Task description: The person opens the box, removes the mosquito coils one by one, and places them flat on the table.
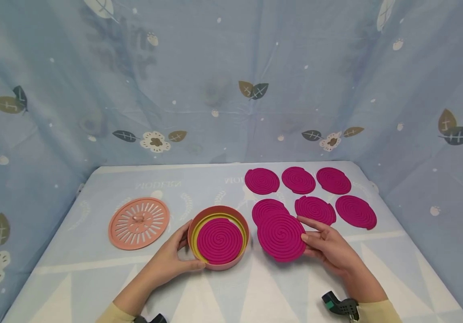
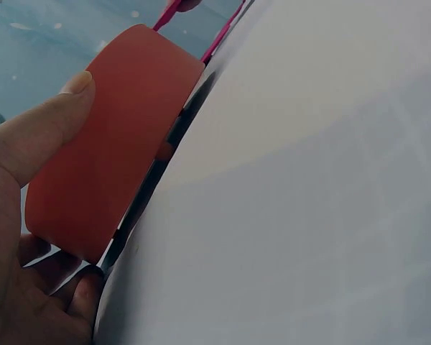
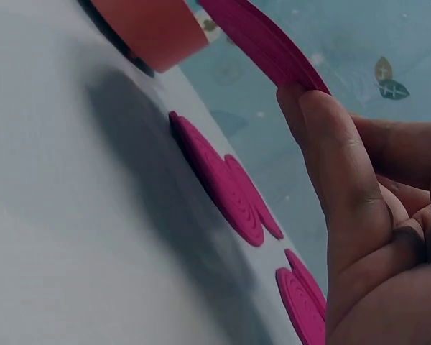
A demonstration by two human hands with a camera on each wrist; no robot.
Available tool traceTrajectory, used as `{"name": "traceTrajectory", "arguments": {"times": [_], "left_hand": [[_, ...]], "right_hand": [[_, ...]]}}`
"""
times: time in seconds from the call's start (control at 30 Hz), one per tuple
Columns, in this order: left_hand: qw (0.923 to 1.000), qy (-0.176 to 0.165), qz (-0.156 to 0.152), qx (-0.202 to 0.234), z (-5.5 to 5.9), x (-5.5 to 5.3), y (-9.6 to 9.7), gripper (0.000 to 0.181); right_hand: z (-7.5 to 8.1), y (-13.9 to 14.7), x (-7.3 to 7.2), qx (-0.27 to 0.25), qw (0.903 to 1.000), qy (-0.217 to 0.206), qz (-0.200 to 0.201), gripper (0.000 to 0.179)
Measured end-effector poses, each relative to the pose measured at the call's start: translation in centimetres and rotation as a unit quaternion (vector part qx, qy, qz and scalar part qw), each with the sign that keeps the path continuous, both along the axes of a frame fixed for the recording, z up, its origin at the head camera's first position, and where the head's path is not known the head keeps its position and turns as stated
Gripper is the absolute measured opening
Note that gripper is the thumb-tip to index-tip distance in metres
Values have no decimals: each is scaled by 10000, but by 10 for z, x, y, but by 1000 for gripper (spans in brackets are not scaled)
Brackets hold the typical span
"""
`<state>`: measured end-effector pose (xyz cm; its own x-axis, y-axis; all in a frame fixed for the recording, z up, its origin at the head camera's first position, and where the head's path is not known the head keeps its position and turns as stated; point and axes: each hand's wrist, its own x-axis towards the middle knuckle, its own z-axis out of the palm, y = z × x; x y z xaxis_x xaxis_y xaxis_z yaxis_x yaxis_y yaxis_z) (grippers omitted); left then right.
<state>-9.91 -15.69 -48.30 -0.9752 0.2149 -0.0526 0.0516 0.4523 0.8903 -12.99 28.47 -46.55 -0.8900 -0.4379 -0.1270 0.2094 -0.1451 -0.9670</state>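
My left hand (image 1: 170, 255) holds a round salmon-pink tin (image 1: 246, 233) by its left side, thumb along the near wall and fingers round the back. In the left wrist view the tin's wall (image 2: 122, 136) shows side-on, close over the table. Inside, a magenta mosquito coil (image 1: 220, 241) lies flat within a yellow inner ring (image 1: 196, 220). Just right of the tin, my right hand (image 1: 330, 246) pinches another magenta mosquito coil (image 1: 281, 237) by its right edge. In the right wrist view that held coil (image 3: 273, 47) is raised above the table, partly covering one lying behind it in the head view.
A round slotted pink lid (image 1: 120, 224) with a small knob lies left of the tin. Several more magenta coils (image 1: 316, 210) are laid out in two rows at the back right. The cloth-covered table (image 1: 166, 300) ends at a patterned curtain (image 1: 215, 67).
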Motion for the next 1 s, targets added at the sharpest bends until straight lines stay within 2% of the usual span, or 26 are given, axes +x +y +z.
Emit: {"name": "traceTrajectory", "arguments": {"times": [0.23,0.53,0.73,1.0], "left_hand": [[9999,-117,51,-82,1,0,0,118],[9999,-33,40,-97,1,-1,0,118],[9999,-31,18,-108,-1,-2,0,118],[9998,-137,45,-121,1,-1,1,118]], "right_hand": [[-5,6,1,67,9999,-137,-10,63],[-12,14,-2,-150,9980,-221,565,54],[-14,16,-2,22,9969,-413,663,54],[-17,17,-3,189,9951,-382,896,53]]}}
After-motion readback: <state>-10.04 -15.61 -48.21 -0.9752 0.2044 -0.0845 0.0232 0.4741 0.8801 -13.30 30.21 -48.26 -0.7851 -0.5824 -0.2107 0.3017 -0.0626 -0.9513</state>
